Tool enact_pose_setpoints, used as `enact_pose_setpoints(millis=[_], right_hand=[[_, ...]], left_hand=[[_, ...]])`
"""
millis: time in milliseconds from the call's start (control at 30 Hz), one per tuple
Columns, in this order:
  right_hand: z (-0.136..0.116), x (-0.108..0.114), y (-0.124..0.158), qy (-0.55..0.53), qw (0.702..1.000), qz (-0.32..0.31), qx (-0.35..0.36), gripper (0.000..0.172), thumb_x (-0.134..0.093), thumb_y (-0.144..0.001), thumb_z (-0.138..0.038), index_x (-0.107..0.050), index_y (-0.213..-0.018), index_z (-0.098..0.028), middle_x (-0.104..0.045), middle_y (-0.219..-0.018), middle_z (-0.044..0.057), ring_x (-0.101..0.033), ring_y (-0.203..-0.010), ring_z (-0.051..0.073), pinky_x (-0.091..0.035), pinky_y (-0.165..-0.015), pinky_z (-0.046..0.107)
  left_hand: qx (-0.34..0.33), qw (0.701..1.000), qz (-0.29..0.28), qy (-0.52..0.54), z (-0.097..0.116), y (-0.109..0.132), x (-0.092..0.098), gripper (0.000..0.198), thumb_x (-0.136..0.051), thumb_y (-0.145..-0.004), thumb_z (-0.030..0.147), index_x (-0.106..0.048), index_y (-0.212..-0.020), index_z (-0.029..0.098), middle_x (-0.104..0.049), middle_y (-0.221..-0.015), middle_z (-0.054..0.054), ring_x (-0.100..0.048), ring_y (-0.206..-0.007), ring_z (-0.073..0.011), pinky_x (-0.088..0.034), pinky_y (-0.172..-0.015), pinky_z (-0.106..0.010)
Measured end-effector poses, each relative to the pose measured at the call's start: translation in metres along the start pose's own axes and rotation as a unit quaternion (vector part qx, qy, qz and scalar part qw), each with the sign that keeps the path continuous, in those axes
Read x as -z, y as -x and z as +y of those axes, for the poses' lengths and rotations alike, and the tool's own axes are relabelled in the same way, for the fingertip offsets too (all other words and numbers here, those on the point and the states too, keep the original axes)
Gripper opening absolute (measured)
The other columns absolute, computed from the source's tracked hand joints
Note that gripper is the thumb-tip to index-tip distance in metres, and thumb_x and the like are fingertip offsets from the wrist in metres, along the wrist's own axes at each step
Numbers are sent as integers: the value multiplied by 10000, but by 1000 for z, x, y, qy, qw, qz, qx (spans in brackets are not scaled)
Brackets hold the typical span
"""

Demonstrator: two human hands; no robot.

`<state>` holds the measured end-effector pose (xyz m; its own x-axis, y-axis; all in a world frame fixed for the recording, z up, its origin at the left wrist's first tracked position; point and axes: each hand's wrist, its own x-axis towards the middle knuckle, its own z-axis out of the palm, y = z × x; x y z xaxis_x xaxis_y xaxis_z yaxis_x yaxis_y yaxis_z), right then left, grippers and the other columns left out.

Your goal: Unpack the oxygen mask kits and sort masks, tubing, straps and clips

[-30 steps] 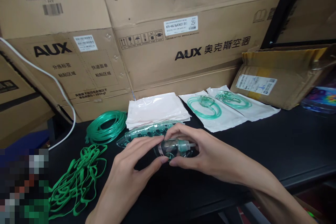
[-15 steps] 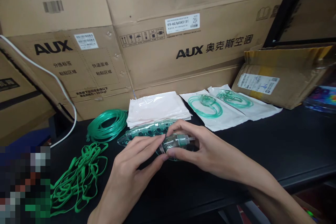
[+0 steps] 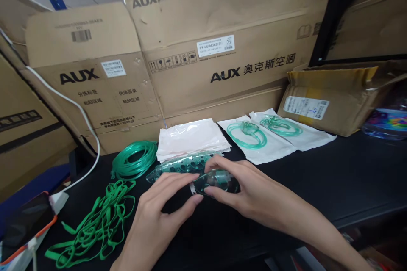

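A clear green oxygen mask (image 3: 219,180) is held over the black table, its green connector towards my right palm. My right hand (image 3: 241,182) grips it, thumb at the near side and fingers over the top. My left hand (image 3: 165,203) has its index fingertip on the mask's upper left edge and its thumb at the lower edge, with a pale strip of the mask between them. Just behind lies a nested row of clear green masks (image 3: 181,164). Part of the held mask is hidden by my fingers.
Green tubing (image 3: 135,160) lies coiled at left, behind tangled green elastic straps (image 3: 98,220). White pouches (image 3: 192,139) are stacked at the back. Two pouches bearing tubing sets (image 3: 248,135) lie right of them. Cardboard boxes (image 3: 254,67) wall the rear; a phone (image 3: 28,224) rests far left.
The view has tilted up and shifted left. My left thumb and index finger have parted a little at the mask's edge. The mask has turned slightly in my right hand, and its clear tip no longer shows.
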<state>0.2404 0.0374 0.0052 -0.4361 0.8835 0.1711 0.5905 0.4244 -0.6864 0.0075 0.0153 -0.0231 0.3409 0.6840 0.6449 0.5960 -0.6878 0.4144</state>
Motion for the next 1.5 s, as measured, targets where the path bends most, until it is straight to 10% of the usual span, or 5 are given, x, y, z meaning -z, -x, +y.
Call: enact_pose_setpoints(millis=[400,1067,1300,1500], right_hand=[[42,-62,35,-69,997,-12,13,213,-570,-975,-429,-573,-1174,-353,-650,-1196,11,-634,-1087,223,-502,-921,328],[35,-55,35,-88,996,-24,-22,261,-609,-949,-464,-594,-1194,-378,-658,-1202,-17,-611,-1101,224,-482,-974,382],[40,-46,23,-115,990,10,80,293,-667,-933,-422,-669,-1191,-284,-646,-1173,50,-628,-1079,201,-490,-966,320],[61,4,-15,-57,986,112,112,306,-669,-915,-418,-696,-1184,-273,-680,-1214,67,-615,-1172,252,-461,-1053,437]], left_hand=[[43,984,-74,-159,-27,69,37,45,-669,-935,314,-667,-963,279,-739,-1164,-37,-676,-1113,-255,-588,-916,-395],[70,962,-109,-239,-50,100,54,375,-692,-901,420,-654,-1269,359,-721,-1245,-3,-672,-1169,-260,-605,-946,-368],[60,973,-95,-203,-37,72,40,319,-636,-950,417,-649,-1257,331,-700,-1263,-27,-644,-1195,-259,-582,-977,-398],[34,980,-126,-149,-20,12,12,280,-569,-999,377,-635,-1265,323,-659,-1314,-24,-598,-1247,-233,-505,-1078,-433]])
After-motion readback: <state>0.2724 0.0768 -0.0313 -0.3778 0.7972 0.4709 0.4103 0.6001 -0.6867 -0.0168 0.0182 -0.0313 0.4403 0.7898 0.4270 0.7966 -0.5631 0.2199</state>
